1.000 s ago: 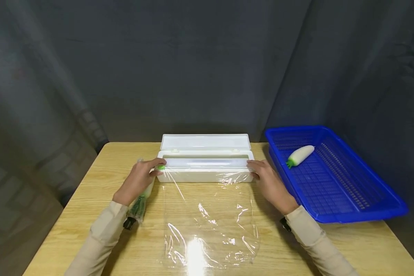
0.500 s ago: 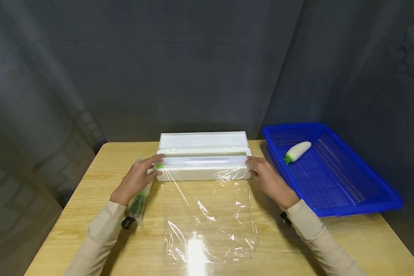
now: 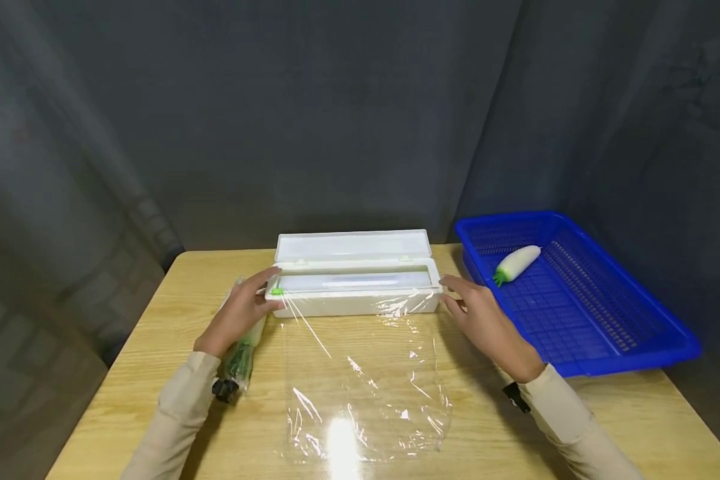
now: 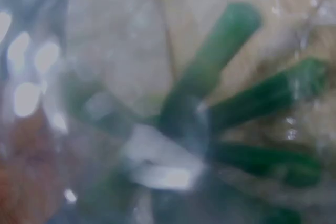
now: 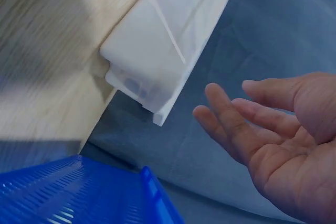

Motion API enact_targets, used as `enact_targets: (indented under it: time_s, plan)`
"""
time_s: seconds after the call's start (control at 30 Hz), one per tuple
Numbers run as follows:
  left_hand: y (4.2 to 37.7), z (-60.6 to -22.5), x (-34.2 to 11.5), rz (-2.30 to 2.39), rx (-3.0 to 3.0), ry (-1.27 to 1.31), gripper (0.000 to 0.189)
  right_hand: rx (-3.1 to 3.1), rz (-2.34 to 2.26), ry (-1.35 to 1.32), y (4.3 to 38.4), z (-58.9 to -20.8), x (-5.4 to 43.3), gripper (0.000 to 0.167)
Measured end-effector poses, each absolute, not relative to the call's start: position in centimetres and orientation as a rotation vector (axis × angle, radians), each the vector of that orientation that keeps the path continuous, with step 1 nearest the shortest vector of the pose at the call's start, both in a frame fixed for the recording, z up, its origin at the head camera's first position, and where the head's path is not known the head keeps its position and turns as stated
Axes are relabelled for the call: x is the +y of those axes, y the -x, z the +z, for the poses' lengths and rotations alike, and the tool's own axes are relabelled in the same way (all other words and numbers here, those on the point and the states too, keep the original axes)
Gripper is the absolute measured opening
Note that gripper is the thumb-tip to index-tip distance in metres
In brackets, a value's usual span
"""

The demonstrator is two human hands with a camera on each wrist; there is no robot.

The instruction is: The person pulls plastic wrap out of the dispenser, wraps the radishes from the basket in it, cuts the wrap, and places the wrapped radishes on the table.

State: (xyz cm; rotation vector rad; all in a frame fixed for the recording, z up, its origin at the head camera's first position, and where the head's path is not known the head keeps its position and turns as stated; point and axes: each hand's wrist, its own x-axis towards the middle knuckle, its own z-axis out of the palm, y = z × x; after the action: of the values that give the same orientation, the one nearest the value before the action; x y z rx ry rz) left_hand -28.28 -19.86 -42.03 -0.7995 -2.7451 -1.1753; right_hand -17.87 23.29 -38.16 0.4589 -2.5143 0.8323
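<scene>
A white cling film dispenser box (image 3: 354, 305) stands on the table with its lid (image 3: 353, 246) tipped back and a roll (image 3: 354, 281) inside. From its front edge a clear sheet of cling film (image 3: 366, 383) spreads toward me. My left hand (image 3: 240, 310) grips the left end of the box, fingers on top and thumb at the front, beside a green slider (image 3: 277, 291). My right hand (image 3: 486, 320) is at the right end; in the right wrist view its relaxed fingers (image 5: 233, 127) are apart from the box. A film-wrapped white radish (image 3: 246, 347) lies under my left forearm, its green stalks (image 4: 257, 95) filling the left wrist view.
To the right stands a blue plastic basket (image 3: 582, 363) with one unwrapped white radish (image 3: 518, 263) in it. A dark curtain (image 3: 348, 120) hangs behind the wooden table (image 3: 138, 373).
My right hand has let go of the box's right end and drawn slightly to the right. My left hand keeps its place at the left end. The view has shifted slightly.
</scene>
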Motion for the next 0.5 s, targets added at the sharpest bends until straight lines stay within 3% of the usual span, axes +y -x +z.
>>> enact_targets:
  time_s: [0.5]
  plan:
    - [28.1, -41.9, -20.3, -1.084, -2.783, 0.775, 0.068, -2.497, 0.741, -0.326, 14.8, -32.6, 27.0, 0.029]
